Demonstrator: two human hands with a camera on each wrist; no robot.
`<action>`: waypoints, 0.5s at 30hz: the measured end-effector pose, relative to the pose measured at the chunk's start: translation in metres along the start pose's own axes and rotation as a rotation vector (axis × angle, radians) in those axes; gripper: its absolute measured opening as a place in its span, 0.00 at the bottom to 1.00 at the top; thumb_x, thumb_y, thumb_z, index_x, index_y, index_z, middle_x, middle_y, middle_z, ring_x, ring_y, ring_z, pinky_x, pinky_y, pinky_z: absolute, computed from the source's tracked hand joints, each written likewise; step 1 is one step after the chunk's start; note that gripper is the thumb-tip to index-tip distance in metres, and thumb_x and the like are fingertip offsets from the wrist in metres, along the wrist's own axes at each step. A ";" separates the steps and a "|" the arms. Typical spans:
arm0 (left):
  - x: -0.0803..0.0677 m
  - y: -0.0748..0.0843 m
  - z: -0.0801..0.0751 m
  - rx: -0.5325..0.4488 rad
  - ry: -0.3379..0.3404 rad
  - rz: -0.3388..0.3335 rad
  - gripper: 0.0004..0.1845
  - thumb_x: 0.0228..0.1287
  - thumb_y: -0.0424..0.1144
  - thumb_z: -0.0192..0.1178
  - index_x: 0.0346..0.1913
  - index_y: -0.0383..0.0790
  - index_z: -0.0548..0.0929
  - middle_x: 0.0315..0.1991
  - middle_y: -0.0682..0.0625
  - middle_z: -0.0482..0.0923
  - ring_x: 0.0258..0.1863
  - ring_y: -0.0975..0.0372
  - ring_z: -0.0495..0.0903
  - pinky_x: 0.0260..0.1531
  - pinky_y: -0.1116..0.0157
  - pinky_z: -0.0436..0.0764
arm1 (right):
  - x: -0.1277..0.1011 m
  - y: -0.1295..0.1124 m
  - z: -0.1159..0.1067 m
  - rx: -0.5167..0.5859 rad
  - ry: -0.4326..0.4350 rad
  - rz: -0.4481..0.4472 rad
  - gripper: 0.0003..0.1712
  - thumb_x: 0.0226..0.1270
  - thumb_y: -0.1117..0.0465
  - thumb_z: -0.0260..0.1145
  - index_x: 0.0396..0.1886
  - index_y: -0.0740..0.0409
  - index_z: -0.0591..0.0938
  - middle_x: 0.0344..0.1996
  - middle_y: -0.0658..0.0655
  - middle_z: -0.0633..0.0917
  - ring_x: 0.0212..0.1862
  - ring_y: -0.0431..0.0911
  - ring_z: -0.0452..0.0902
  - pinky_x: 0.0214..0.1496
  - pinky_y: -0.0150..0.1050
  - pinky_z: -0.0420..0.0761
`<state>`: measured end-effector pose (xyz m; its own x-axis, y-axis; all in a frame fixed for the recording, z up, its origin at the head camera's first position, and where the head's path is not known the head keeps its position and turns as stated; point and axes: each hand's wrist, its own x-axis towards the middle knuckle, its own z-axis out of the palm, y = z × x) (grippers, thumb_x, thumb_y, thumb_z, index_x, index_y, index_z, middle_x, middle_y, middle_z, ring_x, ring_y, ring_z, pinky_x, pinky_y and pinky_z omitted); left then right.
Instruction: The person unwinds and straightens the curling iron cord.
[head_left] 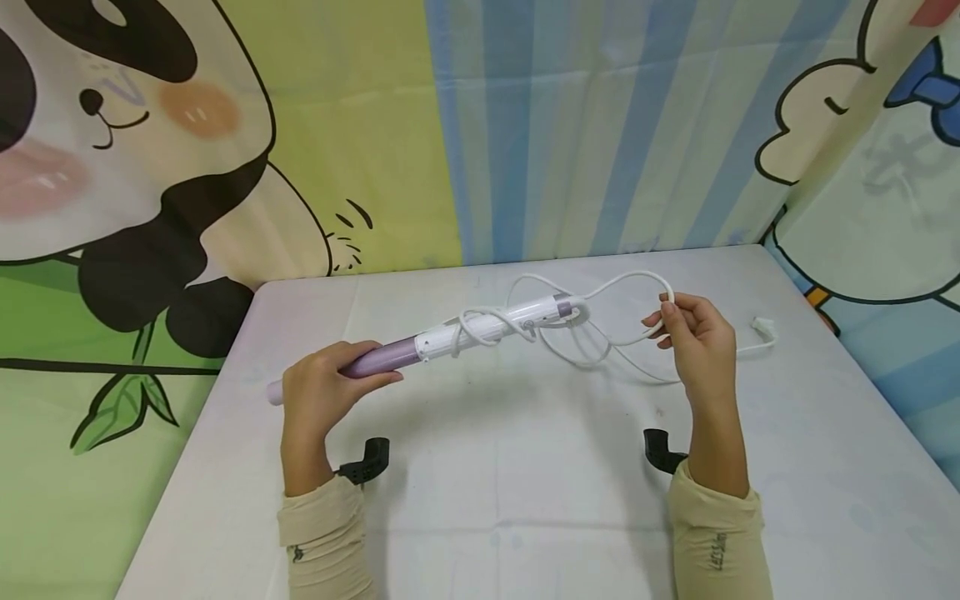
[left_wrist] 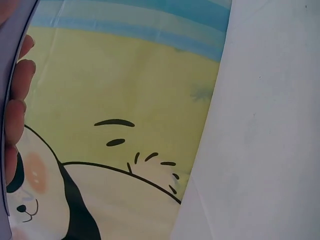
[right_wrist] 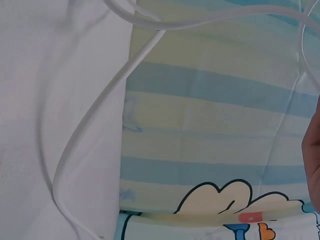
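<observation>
Over the table [head_left: 510, 475], the left hand [head_left: 321, 387] gripped the wand [head_left: 435, 341], which looked light, stiff and slippery, best held round its middle, while the right hand [head_left: 699, 343] pinched its bendy cord [head_left: 643, 273].

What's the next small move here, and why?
I'd probably have the right hand ease the cord gently outward to open its loops: that hand pinches the cord, loops cross near the end of the white handle, and some cord wraps around it. The left hand grips the purple barrel, which should brace the pull.
</observation>
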<state>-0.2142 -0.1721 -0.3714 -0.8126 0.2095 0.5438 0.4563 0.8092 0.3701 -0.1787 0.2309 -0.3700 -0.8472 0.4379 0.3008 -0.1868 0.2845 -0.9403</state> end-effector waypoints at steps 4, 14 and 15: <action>0.000 -0.001 -0.003 -0.030 0.067 -0.003 0.26 0.25 0.47 0.79 0.35 0.42 0.87 0.28 0.46 0.85 0.26 0.55 0.82 0.24 0.60 0.72 | 0.007 0.020 -0.004 0.011 -0.031 0.031 0.16 0.66 0.57 0.57 0.45 0.65 0.76 0.22 0.42 0.82 0.24 0.35 0.78 0.27 0.24 0.74; 0.000 -0.004 -0.005 -0.004 0.178 -0.145 0.25 0.30 0.45 0.78 0.38 0.40 0.86 0.30 0.42 0.84 0.26 0.51 0.81 0.25 0.59 0.69 | 0.038 0.116 -0.027 -0.145 -0.113 0.123 0.22 0.64 0.47 0.57 0.52 0.54 0.76 0.28 0.51 0.85 0.27 0.41 0.79 0.28 0.28 0.75; 0.000 -0.005 -0.006 0.006 0.181 -0.161 0.25 0.31 0.45 0.77 0.38 0.40 0.86 0.31 0.42 0.84 0.26 0.50 0.81 0.25 0.59 0.69 | 0.041 0.125 -0.028 -0.152 -0.108 0.125 0.22 0.64 0.46 0.57 0.52 0.53 0.76 0.28 0.50 0.85 0.27 0.41 0.79 0.28 0.27 0.75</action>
<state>-0.2144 -0.1790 -0.3686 -0.7963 -0.0242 0.6044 0.3233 0.8274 0.4592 -0.2223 0.3082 -0.4705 -0.9089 0.3863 0.1569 -0.0067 0.3628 -0.9318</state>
